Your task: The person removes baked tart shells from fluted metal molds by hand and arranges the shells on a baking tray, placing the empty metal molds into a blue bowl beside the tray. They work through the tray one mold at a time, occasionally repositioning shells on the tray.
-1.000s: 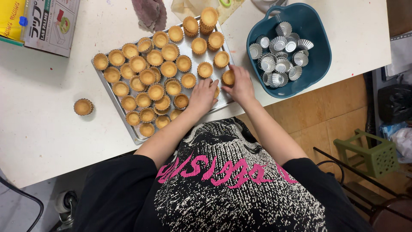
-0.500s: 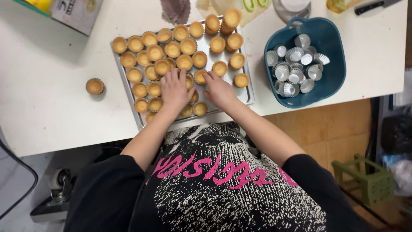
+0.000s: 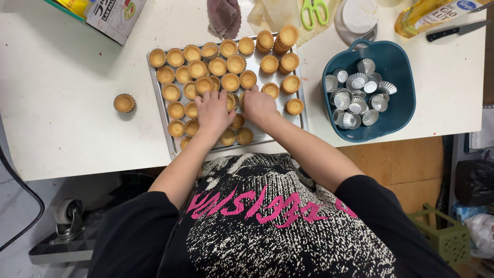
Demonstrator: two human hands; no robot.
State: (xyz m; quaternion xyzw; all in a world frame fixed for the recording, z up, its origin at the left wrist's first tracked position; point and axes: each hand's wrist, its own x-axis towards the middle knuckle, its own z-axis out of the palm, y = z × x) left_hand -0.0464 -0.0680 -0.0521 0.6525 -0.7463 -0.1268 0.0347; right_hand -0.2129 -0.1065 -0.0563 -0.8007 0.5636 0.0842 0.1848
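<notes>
A metal baking tray (image 3: 304,116) on the white table holds many golden tart shells (image 3: 217,66), most packed in rows on its left and far side. My left hand (image 3: 213,111) lies flat on the shells near the tray's middle, fingers spread and touching them. Beside it, my right hand (image 3: 259,105) has its fingers curled down over shells; what is under them is hidden. Two short stacks of shells (image 3: 284,37) stand at the tray's far right corner.
A lone tart shell (image 3: 124,103) sits on the table left of the tray. A blue basket (image 3: 401,67) of metal tart moulds (image 3: 356,96) stands to the right. Green scissors (image 3: 314,11), a cloth (image 3: 224,16), an oil bottle (image 3: 431,15), a knife (image 3: 453,31) and a box (image 3: 114,14) line the far edge.
Both hands have moved from the tray's right edge to its middle. The shells near the front right have been pushed leftward, closer to the rows.
</notes>
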